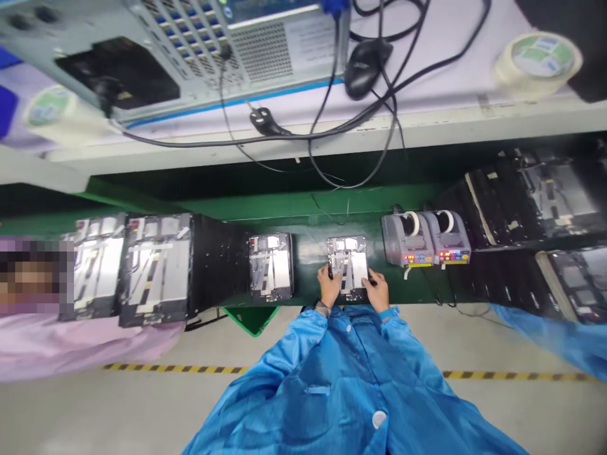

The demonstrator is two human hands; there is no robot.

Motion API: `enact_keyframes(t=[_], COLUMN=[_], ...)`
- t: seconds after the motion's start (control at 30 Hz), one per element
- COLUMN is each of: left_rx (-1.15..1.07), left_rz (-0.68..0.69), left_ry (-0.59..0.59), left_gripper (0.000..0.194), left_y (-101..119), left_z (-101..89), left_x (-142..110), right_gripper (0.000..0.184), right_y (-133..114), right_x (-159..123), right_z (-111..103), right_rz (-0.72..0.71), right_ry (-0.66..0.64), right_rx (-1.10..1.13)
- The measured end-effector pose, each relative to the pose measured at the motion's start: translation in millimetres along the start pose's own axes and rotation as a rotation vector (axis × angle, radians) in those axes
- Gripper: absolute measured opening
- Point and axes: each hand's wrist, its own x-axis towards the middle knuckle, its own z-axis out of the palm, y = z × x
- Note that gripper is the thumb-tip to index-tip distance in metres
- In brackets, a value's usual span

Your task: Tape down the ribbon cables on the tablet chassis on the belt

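An opened tablet (348, 265) with its silver battery plates and dark frame exposed lies on the green bench (308, 249) in front of me. My left hand (329, 287) grips its left edge near the lower corner, thumb on top. On the opposite side, my right hand (377, 291) holds the right edge, its thumb resting over the silver plate. The undersides of the fingers are partly hidden. To the left sits a small stack of similar opened tablets (270, 266), apart from my hands. Two grey tape dispensers (427, 239) with lit red displays stand to the right.
Tall stacks of tablets (156, 272) rise at left, and more black stacks (515, 205) at right. A shelf above carries a computer case (213, 57), a mouse (365, 66), tape rolls (538, 63) and hanging cables. A person in a pink sleeve (85, 344) is at left.
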Motion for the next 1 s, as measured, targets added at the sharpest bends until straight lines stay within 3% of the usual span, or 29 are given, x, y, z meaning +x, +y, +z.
enact_keyframes(t=[0.13, 0.23, 0.37, 0.47, 0.53, 0.67, 0.8, 0.9, 1.0], left_rx=[0.043, 0.075, 0.199, 0.28, 0.306, 0.31, 0.298, 0.339, 0.441], left_rz=[0.087, 0.118, 0.153, 0.114, 0.079, 0.028, -0.18, -0.277, -0.321], left_ry=[0.173, 0.294, 0.413, 0.476, 0.499, 0.493, 0.425, 0.34, 0.303], left_gripper=[0.053, 0.054, 0.053, 0.055, 0.053, 0.055, 0.061, 0.059, 0.061], left_y=[12, 20, 22, 9, -2, -14, -12, -9, -4], left_z=[-40.8, -82.2, -154.0, -208.7, -234.3, -253.5, -260.7, -267.6, -271.7], left_x=[-25, -31, -13, 4, 14, 26, 33, 33, 25], right_gripper=[0.057, 0.056, 0.059, 0.061, 0.063, 0.065, 0.062, 0.063, 0.058], right_y=[-40, -78, -121, -141, -148, -151, -154, -155, -146], right_x=[-35, -54, -72, -88, -96, -96, -85, -83, -82], right_z=[1, 23, 79, 130, 160, 196, 205, 197, 167], right_rz=[-0.07, -0.105, -0.121, -0.15, -0.169, -0.183, -0.15, -0.098, -0.103], right_ry=[-0.078, -0.143, -0.26, -0.39, -0.454, -0.513, -0.483, -0.486, -0.504], right_rx=[0.066, 0.115, 0.17, 0.19, 0.186, 0.142, 0.154, 0.216, 0.299])
